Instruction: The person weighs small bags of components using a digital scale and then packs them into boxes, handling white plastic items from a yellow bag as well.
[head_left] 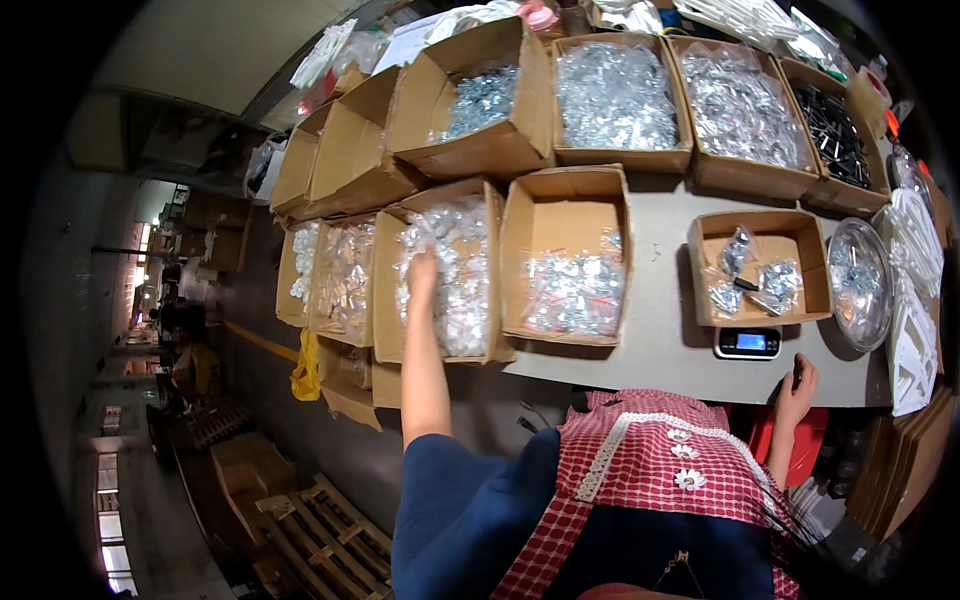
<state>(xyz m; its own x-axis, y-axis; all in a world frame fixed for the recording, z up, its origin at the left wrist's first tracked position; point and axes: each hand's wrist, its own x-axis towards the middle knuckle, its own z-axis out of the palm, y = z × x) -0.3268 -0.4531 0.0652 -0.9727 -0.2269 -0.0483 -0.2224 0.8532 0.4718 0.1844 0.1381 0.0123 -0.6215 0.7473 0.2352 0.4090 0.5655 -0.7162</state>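
Observation:
My left hand (422, 277) reaches into a cardboard box (388, 318) full of small clear plastic bags with white parts (462, 290). Its fingers are drawn together among the bags, and whatever they hold is hidden. At the table's front edge, my right hand (797, 388) rests with fingers loosely apart and nothing in them. Close to it, a small digital scale (748, 343) with a lit screen stands under or against a shallow cardboard box (708, 232). That box holds several small bags of metal parts (780, 283) and a black piece (745, 285).
Beside the left-hand box stands a carton (566, 186) of flat bagged parts. Behind are cartons of metal pieces (615, 95), clear bags (745, 105) and black parts (835, 130). A round clear tub (860, 270) and white plastic frames (912, 300) flank the right end of the grey table (660, 250).

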